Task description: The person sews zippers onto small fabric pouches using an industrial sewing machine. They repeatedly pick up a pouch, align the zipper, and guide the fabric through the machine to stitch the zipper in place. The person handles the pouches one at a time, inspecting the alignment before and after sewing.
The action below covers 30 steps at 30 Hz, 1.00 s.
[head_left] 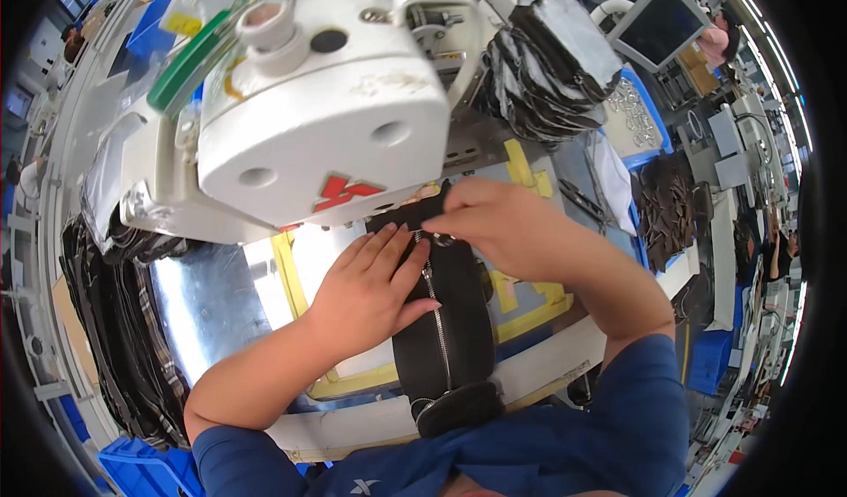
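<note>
- At my far left, a stack of dark cloth (pixel 106 320) stands beside the shiny table (pixel 212 294); I'd keep its edges well away from the work.
- The white sewing machine (pixel 326 135) looms just beyond my hands and hides part of the spot under it, so I should go by feel there and keep my fingertips out from beneath the head.
- My left hand (pixel 366 289) lies palm down, fingers spread and thumb stuck out, resting on the cloth rather than gripping it. An even, light press seems best here: enough to hold the layers flat, not enough to drag them askew.
- Under both hands, the black fabric piece (pixel 468 312) lies lengthwise on the table, from below the machine head down to my body. It's long, narrow and matte, with a rounded, bunched lower end. A silvery zipper (pixel 438 329) runs down it, slightly slanted; I'd keep that line straight and unpuckered.
- My right hand (pixel 494 219) reaches in at the upper end, fingers curled around something near the zipper's top; I can't tell whether they're pinching. Small, steady adjustments would serve best there.
</note>
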### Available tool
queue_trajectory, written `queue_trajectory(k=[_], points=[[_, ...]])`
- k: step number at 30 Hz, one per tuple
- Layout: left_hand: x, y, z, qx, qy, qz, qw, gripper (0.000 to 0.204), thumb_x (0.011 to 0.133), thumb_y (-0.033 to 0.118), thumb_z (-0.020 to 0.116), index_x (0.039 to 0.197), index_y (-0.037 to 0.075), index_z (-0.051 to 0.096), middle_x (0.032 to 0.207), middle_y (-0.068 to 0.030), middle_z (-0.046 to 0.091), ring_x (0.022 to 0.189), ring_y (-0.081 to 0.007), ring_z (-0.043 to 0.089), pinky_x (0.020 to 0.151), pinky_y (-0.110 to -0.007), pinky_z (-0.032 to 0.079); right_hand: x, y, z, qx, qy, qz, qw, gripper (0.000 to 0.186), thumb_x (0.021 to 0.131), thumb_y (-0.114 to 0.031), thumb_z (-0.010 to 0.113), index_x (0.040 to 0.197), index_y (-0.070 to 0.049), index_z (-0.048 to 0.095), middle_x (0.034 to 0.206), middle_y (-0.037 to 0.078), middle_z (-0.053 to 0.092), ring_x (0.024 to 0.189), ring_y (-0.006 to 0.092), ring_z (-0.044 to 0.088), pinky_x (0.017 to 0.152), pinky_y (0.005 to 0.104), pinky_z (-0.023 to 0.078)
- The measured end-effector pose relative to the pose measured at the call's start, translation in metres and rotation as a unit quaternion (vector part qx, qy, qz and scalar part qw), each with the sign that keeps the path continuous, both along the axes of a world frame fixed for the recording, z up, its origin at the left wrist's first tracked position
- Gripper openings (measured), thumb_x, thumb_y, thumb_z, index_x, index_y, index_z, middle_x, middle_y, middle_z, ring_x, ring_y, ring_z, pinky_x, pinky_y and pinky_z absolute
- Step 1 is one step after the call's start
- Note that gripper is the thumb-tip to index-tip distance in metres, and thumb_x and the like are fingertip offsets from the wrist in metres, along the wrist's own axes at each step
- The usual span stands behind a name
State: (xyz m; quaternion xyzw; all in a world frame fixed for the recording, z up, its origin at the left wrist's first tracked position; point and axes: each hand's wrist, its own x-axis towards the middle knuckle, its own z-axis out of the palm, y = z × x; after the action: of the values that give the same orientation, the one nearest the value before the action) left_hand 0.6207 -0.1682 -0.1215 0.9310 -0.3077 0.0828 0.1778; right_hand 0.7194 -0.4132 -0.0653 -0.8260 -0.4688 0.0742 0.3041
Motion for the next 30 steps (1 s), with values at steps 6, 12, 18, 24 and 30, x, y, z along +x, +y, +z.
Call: queue_trajectory(k=[6, 12, 18, 24, 30], points=[[-0.001, 0.002, -0.001, -0.004, 0.003, 0.006, 1.000, 0.076, 0.091, 0.056, 0.075, 0.141, 0.000, 0.063, 0.141, -0.0233, 0.064, 0.132, -0.0401, 0.062, 0.112, -0.051, 0.048, 0.008, 0.028, -0.036, 0.035, 0.068, -0.035, 0.996, 0.021, 0.095, -0.003, 0.066, 0.113, -0.005, 0.077, 0.107, 0.016, 0.074, 0.098, 0.0379, 0.071, 0.087, 0.0443, 0.057], [0.001, 0.001, -0.002, -0.017, -0.003, 0.027, 0.999, 0.081, 0.089, 0.056, 0.076, 0.142, -0.003, 0.062, 0.131, -0.0209, 0.063, 0.118, -0.0400, 0.061, 0.107, -0.050, 0.048, 0.010, 0.024, -0.044, 0.020, 0.048, -0.037, 0.998, 0.019, 0.093, -0.005, 0.066, 0.109, -0.002, 0.077, 0.104, 0.015, 0.072, 0.095, 0.0377, 0.070, 0.084, 0.0460, 0.058], [0.000, 0.001, -0.006, 0.006, 0.007, 0.027, 1.000, 0.081, 0.088, 0.055, 0.077, 0.142, -0.003, 0.063, 0.125, -0.0181, 0.059, 0.114, -0.0381, 0.056, 0.105, -0.049, 0.046, 0.005, 0.022, -0.042, 0.013, -0.044, -0.043, 0.998, 0.017, 0.090, -0.011, 0.073, 0.105, -0.003, 0.077, 0.100, 0.010, 0.071, 0.085, 0.0326, 0.071, 0.077, 0.0445, 0.059], [0.000, -0.002, -0.003, 0.011, 0.029, 0.031, 0.999, 0.080, 0.088, 0.054, 0.077, 0.144, -0.002, 0.064, 0.131, -0.0155, 0.058, 0.116, -0.0339, 0.055, 0.103, -0.046, 0.045, 0.007, 0.030, -0.049, -0.013, -0.122, -0.061, 0.991, 0.008, 0.088, -0.013, 0.074, 0.093, -0.006, 0.073, 0.090, 0.008, 0.068, 0.076, 0.0305, 0.069, 0.069, 0.0438, 0.058], [0.002, -0.003, 0.000, 0.045, -0.004, 0.038, 0.998, 0.081, 0.088, 0.055, 0.076, 0.145, 0.000, 0.063, 0.150, -0.0111, 0.059, 0.114, -0.0296, 0.055, 0.098, -0.042, 0.045, 0.017, 0.040, -0.047, -0.037, -0.028, -0.112, 0.993, 0.009, 0.090, -0.012, 0.072, 0.094, -0.004, 0.073, 0.086, 0.013, 0.068, 0.078, 0.0354, 0.069, 0.070, 0.0465, 0.056]])
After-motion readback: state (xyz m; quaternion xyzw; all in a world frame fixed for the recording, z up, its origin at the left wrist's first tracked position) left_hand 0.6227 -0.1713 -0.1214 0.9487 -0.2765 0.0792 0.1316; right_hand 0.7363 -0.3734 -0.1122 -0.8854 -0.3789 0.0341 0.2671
